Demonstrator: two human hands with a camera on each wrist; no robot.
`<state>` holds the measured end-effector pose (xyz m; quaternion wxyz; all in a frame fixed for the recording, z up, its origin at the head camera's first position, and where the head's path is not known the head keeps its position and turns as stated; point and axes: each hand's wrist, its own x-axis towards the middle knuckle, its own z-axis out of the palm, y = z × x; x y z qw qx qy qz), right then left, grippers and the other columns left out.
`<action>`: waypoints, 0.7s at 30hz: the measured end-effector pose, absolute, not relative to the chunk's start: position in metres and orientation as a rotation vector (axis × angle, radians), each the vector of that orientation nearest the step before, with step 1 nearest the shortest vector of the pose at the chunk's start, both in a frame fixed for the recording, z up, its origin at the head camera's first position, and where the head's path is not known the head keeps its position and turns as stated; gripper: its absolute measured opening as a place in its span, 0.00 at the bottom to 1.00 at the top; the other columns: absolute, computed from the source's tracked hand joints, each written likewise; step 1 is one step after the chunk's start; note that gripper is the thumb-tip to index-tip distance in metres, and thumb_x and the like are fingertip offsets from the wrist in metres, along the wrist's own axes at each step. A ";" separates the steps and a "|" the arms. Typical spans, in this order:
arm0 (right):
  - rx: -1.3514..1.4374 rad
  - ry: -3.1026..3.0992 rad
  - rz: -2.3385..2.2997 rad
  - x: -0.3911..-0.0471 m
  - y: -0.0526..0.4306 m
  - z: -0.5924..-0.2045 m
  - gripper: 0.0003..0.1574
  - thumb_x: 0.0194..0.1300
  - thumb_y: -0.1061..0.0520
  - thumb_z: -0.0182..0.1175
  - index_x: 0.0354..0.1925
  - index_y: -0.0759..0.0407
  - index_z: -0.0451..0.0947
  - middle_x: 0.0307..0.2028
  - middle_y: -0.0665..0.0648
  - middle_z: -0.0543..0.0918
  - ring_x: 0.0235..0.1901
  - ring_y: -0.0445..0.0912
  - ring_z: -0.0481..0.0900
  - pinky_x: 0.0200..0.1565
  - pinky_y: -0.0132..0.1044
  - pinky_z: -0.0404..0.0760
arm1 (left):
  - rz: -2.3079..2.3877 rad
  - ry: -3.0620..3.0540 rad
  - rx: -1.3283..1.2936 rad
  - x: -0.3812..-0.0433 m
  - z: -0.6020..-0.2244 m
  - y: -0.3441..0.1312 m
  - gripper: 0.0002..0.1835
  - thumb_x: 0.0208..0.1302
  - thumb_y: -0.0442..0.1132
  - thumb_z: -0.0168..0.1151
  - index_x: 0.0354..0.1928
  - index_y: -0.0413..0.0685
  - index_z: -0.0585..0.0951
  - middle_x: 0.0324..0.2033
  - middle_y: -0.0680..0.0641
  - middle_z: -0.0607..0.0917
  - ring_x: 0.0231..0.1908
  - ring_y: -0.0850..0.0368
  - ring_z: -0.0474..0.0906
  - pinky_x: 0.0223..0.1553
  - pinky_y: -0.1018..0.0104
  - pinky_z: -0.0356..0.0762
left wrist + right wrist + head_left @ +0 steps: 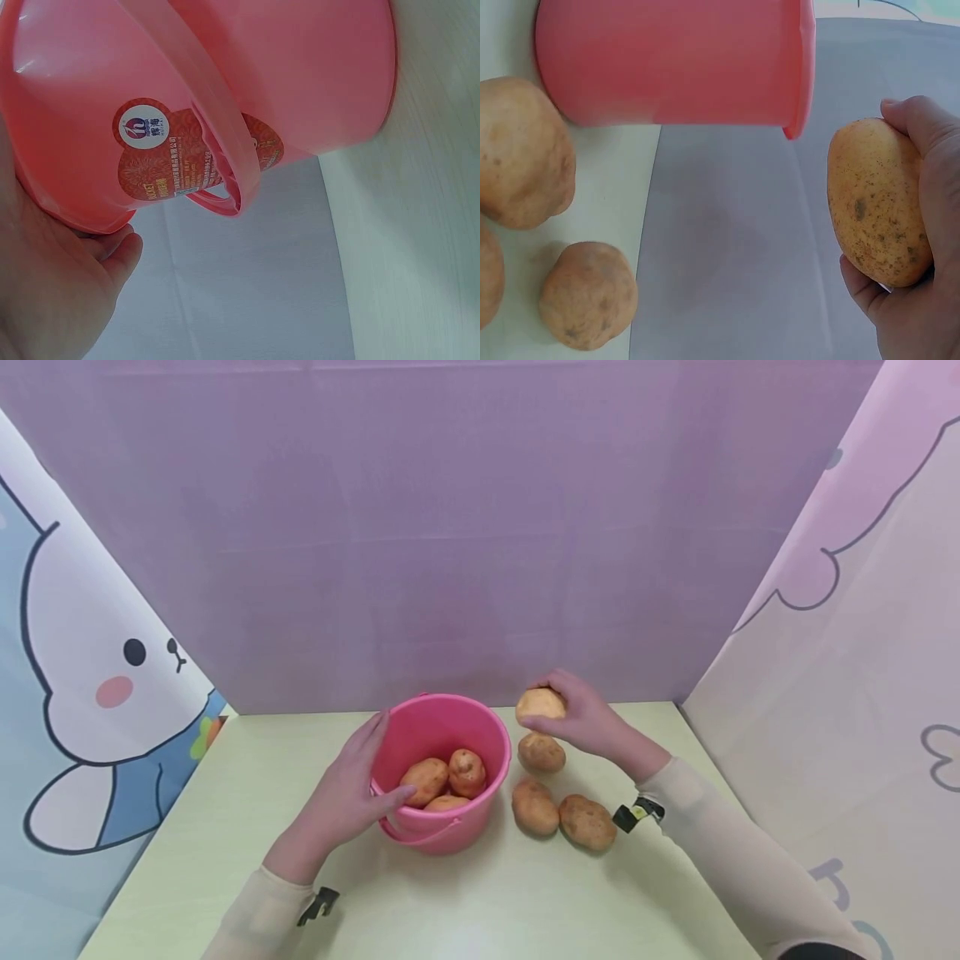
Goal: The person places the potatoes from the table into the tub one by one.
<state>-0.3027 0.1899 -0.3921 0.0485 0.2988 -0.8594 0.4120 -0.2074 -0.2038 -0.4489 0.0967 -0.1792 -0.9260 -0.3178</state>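
A pink bucket (450,835) stands upright on the table with several potatoes inside, one of them a potato (467,772) near its right wall. My left hand (345,785) grips the bucket's left rim, its thumb reaching over the edge. In the left wrist view, the bucket's handle hangs down across its printed label (169,150). Held between thumb and fingers of my right hand (581,714) is a pale yellow potato (877,202), raised above the table just right of the bucket's rim. Below it lies a smaller round potato (542,752).
Two more potatoes rest right of the bucket, a left one (536,807) and a browner one (588,822). A purple cloth wall (480,527) closes off the back of the pale table (480,918). Printed panels stand on both sides, the left with a rabbit (97,660).
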 end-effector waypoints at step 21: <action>1.100 -2.574 1.267 -0.300 0.145 -0.381 0.27 0.66 0.47 0.82 0.59 0.47 0.85 0.51 0.48 0.82 0.46 0.48 0.81 0.42 0.45 0.86 | -0.955 -2.737 -0.530 -0.207 -0.450 -0.204 0.66 0.63 0.67 0.78 0.91 0.50 0.50 0.88 0.42 0.55 0.83 0.33 0.56 0.63 0.28 0.81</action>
